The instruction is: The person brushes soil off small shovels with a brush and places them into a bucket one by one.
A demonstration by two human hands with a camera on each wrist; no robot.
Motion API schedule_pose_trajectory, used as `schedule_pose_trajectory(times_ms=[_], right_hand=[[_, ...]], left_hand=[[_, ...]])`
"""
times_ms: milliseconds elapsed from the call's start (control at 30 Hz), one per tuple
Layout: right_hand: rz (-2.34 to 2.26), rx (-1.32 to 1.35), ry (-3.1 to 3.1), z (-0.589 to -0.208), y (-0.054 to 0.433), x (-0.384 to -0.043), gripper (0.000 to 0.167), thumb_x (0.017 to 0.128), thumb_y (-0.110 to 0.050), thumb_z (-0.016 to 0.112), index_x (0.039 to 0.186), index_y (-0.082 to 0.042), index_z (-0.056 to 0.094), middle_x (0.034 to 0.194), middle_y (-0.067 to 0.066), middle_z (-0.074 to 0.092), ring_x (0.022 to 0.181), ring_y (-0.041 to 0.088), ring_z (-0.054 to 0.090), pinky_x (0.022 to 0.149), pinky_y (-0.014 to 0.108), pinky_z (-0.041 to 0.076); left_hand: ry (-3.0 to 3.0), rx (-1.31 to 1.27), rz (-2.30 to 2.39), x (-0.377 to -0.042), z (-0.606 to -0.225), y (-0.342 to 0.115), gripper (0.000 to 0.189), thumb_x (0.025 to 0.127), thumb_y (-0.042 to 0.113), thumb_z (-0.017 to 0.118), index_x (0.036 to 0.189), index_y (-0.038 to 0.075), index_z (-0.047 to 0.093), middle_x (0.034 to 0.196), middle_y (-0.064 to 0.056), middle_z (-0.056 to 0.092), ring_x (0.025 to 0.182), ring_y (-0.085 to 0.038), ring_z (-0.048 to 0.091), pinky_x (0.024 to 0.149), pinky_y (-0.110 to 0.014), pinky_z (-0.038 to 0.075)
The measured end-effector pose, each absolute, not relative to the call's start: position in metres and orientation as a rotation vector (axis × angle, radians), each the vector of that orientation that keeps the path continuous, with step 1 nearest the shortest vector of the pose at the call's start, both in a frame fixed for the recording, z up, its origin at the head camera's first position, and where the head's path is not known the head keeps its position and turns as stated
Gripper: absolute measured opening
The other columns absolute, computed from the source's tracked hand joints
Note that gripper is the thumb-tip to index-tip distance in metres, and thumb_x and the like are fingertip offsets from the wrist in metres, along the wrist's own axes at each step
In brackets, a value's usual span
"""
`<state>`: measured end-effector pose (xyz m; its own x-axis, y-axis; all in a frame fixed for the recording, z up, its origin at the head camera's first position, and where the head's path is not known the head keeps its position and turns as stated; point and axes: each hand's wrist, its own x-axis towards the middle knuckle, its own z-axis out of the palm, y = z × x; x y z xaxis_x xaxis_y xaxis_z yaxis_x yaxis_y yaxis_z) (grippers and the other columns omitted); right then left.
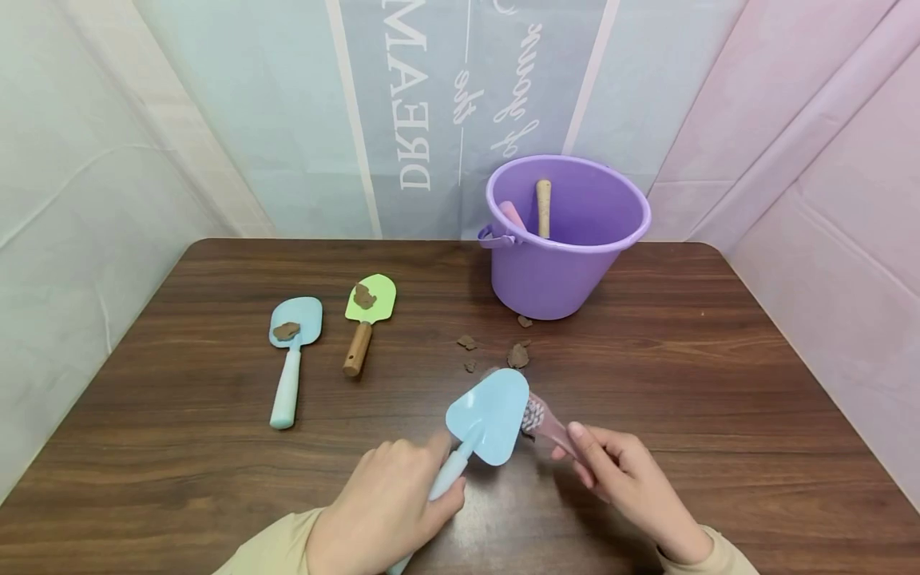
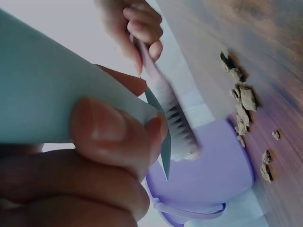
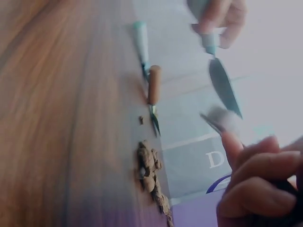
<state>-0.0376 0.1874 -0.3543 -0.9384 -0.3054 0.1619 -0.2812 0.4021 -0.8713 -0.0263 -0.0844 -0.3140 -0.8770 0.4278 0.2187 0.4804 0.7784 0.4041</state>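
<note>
Gripping the handle of a blue trowel (image 1: pixel 492 415), the left hand (image 1: pixel 384 499) has its fingers curled round it, while the right hand (image 1: pixel 632 479) pinches the handle of a pink brush (image 1: pixel 553 429) between thumb and fingers. Both tools are raised above the dark wooden table (image 1: pixel 180 495); the bristles are close beside the trowel's blade, though whether they touch it cannot be told. Just beyond, brown clods (image 1: pixel 518 356) lie scattered on the wood, partly hidden by the blade in the head view. Off to the left rest a pale blue trowel (image 1: pixel 310 316) and, a little farther back, a green trowel (image 1: pixel 386 297) with a wooden handle, each bearing a brown lump on its blade. Toward the rear edge a purple bucket (image 1: pixel 546 275) stands upright, a wooden handle (image 1: pixel 544 208) and a pink handle (image 1: pixel 512 214) showing inside. Behind everything hangs a cloth (image 1: pixel 489 152) with mirrored lettering.
</note>
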Motion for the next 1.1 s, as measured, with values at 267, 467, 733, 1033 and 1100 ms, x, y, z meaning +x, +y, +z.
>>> schedule_pose_trajectory(times_ms=[267, 467, 733, 1033, 1100], right_hand=[[-1.675, -0.333, 2.569, -0.3470, 0.1936, -0.0426, 0.036, 0.104, -0.012, 0.036, 0.088, -0.001, 0.066, 0.055, 0.002, 0.043, 0.040, 0.003, 0.031, 0.033, 0.025, 0.031], [-1.699, -0.338, 2.560, -0.3466, 0.1947, -0.0434, 0.036, 0.104, -0.011, 0.036, 0.089, 0.000, 0.066, 0.056, 0.003, 0.044, 0.040, 0.006, 0.032, 0.034, 0.026, 0.032], [-1.631, -0.484, 2.441, -0.3504, 0.1924, -0.0405, 0.034, 0.103, -0.008, 0.036, 0.090, -0.003, 0.067, 0.054, 0.005, 0.044, 0.043, -0.005, 0.030, 0.033, 0.022, 0.029], [-1.531, -0.733, 2.392, -0.3532, 0.1882, -0.0357, 0.034, 0.101, -0.002, 0.039, 0.089, -0.013, 0.069, 0.053, 0.002, 0.046, 0.047, -0.009, 0.031, 0.037, 0.018, 0.028], [-1.538, -0.730, 2.416, -0.3536, 0.1884, -0.0357, 0.034, 0.101, -0.001, 0.039, 0.089, -0.012, 0.069, 0.053, 0.001, 0.047, 0.048, -0.010, 0.032, 0.037, 0.018, 0.029]], left_hand=[[-2.887, -0.750, -0.698, -0.0248, -0.3171, -0.0851, 0.019, 0.078, 0.028, 0.068, 0.078, 0.017, 0.053, 0.052, 0.012, 0.039, 0.045, -0.008, 0.040, 0.040, -0.028, 0.028], [-2.881, -0.732, -0.694, -0.0240, -0.3168, -0.0858, 0.020, 0.079, 0.029, 0.069, 0.079, 0.017, 0.053, 0.051, 0.012, 0.038, 0.045, -0.008, 0.039, 0.040, -0.027, 0.027], [-2.800, -0.725, -0.714, -0.0251, -0.3115, -0.0844, 0.021, 0.078, 0.028, 0.070, 0.081, 0.017, 0.053, 0.050, 0.014, 0.036, 0.044, -0.005, 0.036, 0.040, -0.023, 0.024], [-2.785, -0.710, -0.714, -0.0267, -0.3081, -0.0812, 0.025, 0.079, 0.029, 0.070, 0.076, 0.016, 0.049, 0.049, 0.014, 0.034, 0.043, -0.004, 0.032, 0.040, -0.022, 0.023], [-2.798, -0.709, -0.716, -0.0261, -0.3083, -0.0816, 0.023, 0.079, 0.029, 0.070, 0.078, 0.016, 0.050, 0.050, 0.014, 0.034, 0.043, -0.004, 0.033, 0.041, -0.022, 0.023]])
